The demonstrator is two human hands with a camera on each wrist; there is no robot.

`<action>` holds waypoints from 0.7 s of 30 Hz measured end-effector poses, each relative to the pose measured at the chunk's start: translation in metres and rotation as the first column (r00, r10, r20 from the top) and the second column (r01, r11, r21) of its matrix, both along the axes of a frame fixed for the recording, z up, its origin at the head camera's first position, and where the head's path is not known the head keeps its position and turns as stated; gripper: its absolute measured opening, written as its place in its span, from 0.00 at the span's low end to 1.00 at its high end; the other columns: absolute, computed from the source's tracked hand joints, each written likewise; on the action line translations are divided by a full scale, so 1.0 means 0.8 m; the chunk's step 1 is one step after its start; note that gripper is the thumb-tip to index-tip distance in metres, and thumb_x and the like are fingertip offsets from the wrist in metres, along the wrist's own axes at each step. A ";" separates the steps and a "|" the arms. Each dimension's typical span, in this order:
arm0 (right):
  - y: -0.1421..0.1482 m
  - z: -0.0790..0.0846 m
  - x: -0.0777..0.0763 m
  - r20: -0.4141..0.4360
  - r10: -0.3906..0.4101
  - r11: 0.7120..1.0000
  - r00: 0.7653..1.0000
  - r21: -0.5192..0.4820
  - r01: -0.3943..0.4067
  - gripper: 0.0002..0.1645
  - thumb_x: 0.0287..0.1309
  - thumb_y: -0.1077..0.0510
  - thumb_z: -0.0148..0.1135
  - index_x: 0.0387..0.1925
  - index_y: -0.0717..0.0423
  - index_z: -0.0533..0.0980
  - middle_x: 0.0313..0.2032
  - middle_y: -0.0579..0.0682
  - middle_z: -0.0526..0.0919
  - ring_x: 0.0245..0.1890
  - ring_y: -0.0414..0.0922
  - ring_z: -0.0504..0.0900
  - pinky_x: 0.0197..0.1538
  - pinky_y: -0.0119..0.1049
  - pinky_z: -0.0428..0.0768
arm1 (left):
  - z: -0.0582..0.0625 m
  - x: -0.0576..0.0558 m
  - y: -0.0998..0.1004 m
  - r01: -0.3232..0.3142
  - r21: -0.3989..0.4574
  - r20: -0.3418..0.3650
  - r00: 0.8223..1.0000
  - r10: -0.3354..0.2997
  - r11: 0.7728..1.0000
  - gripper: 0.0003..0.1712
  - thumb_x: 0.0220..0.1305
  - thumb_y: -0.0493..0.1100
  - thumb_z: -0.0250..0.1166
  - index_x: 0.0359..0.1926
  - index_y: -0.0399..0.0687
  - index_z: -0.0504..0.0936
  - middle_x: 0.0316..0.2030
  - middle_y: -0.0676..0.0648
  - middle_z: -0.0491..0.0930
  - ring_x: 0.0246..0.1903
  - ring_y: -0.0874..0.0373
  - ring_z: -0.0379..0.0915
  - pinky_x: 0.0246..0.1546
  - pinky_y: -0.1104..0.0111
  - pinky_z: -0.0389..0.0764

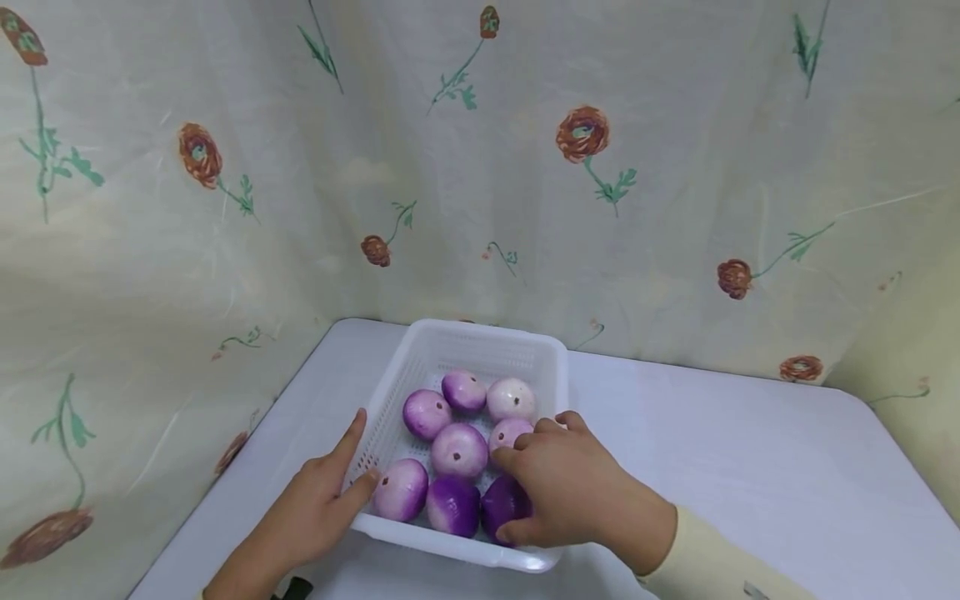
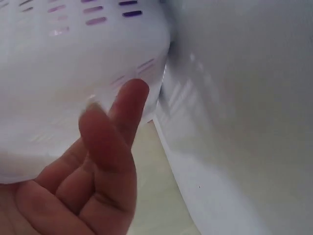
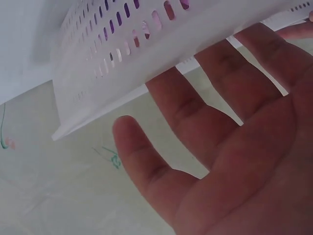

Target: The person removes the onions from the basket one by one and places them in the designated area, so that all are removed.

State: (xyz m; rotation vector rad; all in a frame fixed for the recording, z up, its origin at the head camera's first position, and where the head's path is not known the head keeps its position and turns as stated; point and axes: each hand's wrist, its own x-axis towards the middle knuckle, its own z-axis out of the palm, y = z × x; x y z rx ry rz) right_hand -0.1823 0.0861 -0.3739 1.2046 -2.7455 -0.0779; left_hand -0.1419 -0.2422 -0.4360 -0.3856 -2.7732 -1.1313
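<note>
A white perforated plastic basket holds several peeled purple onions. My left hand holds the basket's left side, with its thumb over the rim and its index finger pointing forward along the edge. The left wrist view shows two of its fingers against the outer wall. Reaching over the right rim, my right hand has its thumb and index finger about a dark purple onion in the front right corner. The index fingertip overlaps a paler onion behind it. The hand hides part of both onions.
The basket stands on a white table with rounded corners. A flower-patterned curtain hangs behind the table and along both sides. A small black object shows beside the left wrist.
</note>
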 end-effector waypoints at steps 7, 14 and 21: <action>-0.006 -0.001 0.001 0.050 -0.043 0.998 0.998 0.041 0.041 0.37 0.33 0.22 0.80 0.39 0.39 0.81 0.24 0.36 0.74 0.33 0.48 0.76 0.54 0.67 0.70 | 0.004 0.000 0.001 -0.023 0.048 -0.051 0.998 0.026 0.999 0.36 0.80 0.38 0.55 0.83 0.45 0.58 0.61 0.38 0.82 0.53 0.56 0.81 0.51 0.48 0.81; -0.013 -0.002 0.001 0.047 -0.061 0.996 0.997 0.065 0.057 0.38 0.28 0.24 0.82 0.37 0.40 0.81 0.23 0.36 0.74 0.32 0.47 0.76 0.50 0.64 0.70 | 0.007 0.000 0.002 -0.043 0.084 -0.018 0.999 0.044 0.996 0.34 0.80 0.36 0.53 0.82 0.47 0.60 0.57 0.39 0.85 0.48 0.56 0.83 0.45 0.51 0.82; -0.017 -0.004 0.001 0.045 -0.071 0.995 0.996 0.073 0.068 0.37 0.24 0.25 0.83 0.34 0.38 0.80 0.24 0.37 0.75 0.31 0.47 0.76 0.47 0.62 0.71 | 0.007 -0.002 0.001 -0.056 0.080 0.009 0.998 0.056 0.995 0.33 0.80 0.37 0.53 0.82 0.50 0.60 0.57 0.39 0.85 0.46 0.57 0.84 0.42 0.54 0.83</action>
